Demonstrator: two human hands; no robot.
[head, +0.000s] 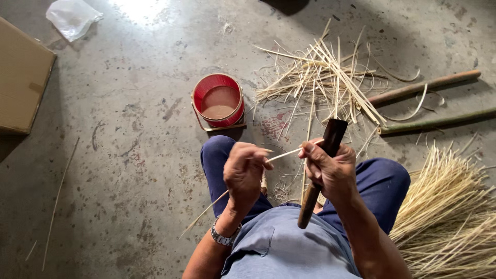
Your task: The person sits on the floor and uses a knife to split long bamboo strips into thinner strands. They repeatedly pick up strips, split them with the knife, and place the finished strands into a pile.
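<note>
My left hand [244,170] pinches a thin pale bamboo sliver [283,154] that runs from below my left knee up toward my right hand. My right hand [330,169] grips a knife with a dark blade [333,135] and a brown wooden handle [308,205]; the blade's edge meets the sliver near my right thumb. Both hands hover above my lap, between my knees in blue trousers [382,181].
A red bucket [218,101] holding murky water stands just beyond my left knee. Scattered bamboo shavings [325,77] lie ahead, with two bamboo poles [423,88] at right. A bundle of finished slivers [454,212] lies right. A cardboard box [20,77] and a plastic bag [72,16] sit far left.
</note>
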